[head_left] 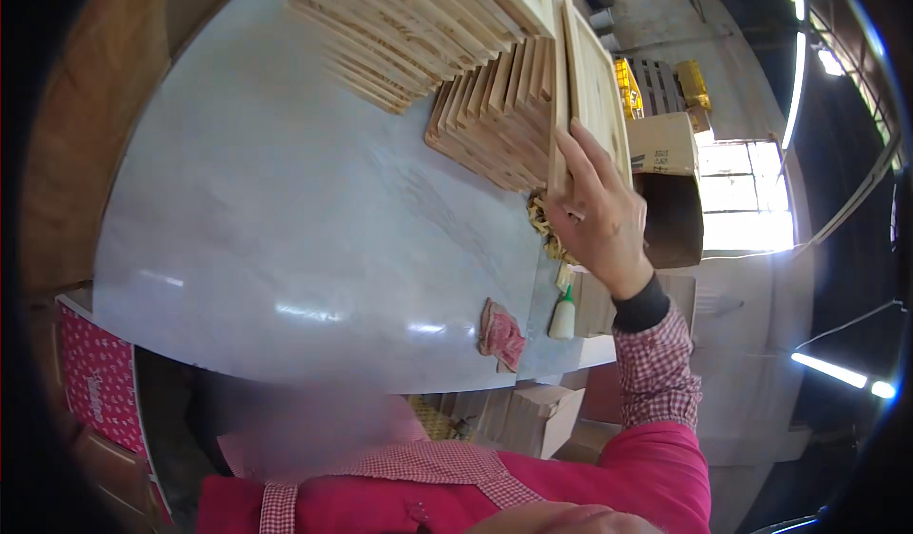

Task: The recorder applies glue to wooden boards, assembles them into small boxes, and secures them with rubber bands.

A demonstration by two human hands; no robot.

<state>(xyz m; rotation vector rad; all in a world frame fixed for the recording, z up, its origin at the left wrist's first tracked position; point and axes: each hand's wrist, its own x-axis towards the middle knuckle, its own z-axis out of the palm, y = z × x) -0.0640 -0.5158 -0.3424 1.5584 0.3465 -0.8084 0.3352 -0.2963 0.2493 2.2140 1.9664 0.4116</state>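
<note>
My right hand (604, 220) reaches up to a shallow wooden tray (596, 82) with a raised rim, which stands at the end of the stacks. Its fingers lie over the tray's near edge and the thumb is bent beneath, so the hand is closed on that edge. Beside the tray is a stack of similar wooden pieces (495, 106), and a taller stack (409, 25) rises further left. Below the hand, a white glue bottle (563, 315) with a green tip stands near a crumpled red cloth (501, 334). My left hand is out of view.
A pale, glossy tabletop (285, 220) spreads across the left and middle. Yellowish scraps (544, 225) lie by the stack's foot. An open cardboard box (670, 192) sits beyond my right hand, with yellow crates (692, 82) behind. A pink patterned panel (100, 372) is at the lower left.
</note>
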